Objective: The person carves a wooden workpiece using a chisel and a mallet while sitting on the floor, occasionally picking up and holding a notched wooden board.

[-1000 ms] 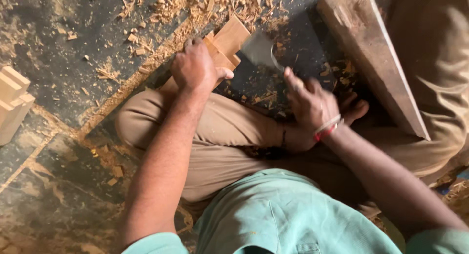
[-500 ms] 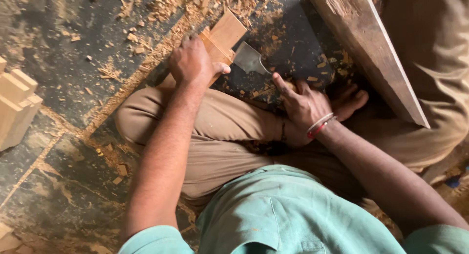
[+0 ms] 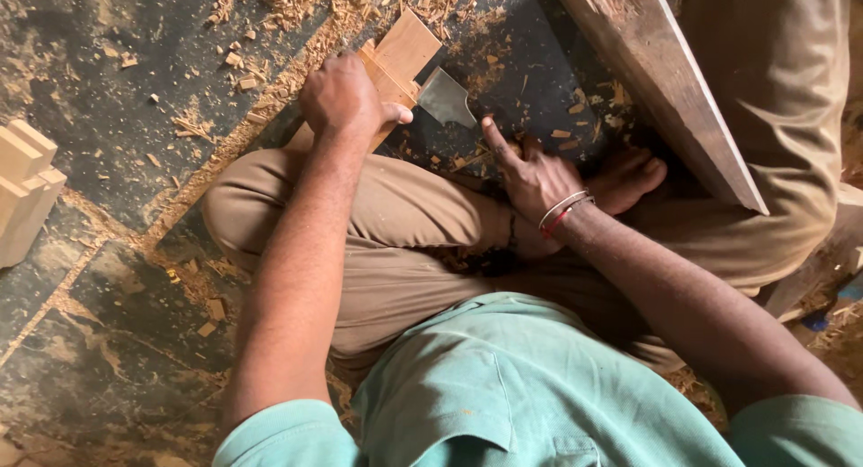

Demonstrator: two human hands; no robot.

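My right hand (image 3: 532,172) has dropped away from the blade (image 3: 447,98) and now rests open, fingers spread, near my foot (image 3: 629,177), while my left hand (image 3: 346,97) stays clamped on the wooden block (image 3: 403,53) on the far floor.

Left hand (image 3: 346,98) clenched; right hand (image 3: 530,170) splayed, forefinger out

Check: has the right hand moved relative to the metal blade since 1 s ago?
Yes. The right hand came down and left, its fingers now beside the metal blade, lower against the plank.
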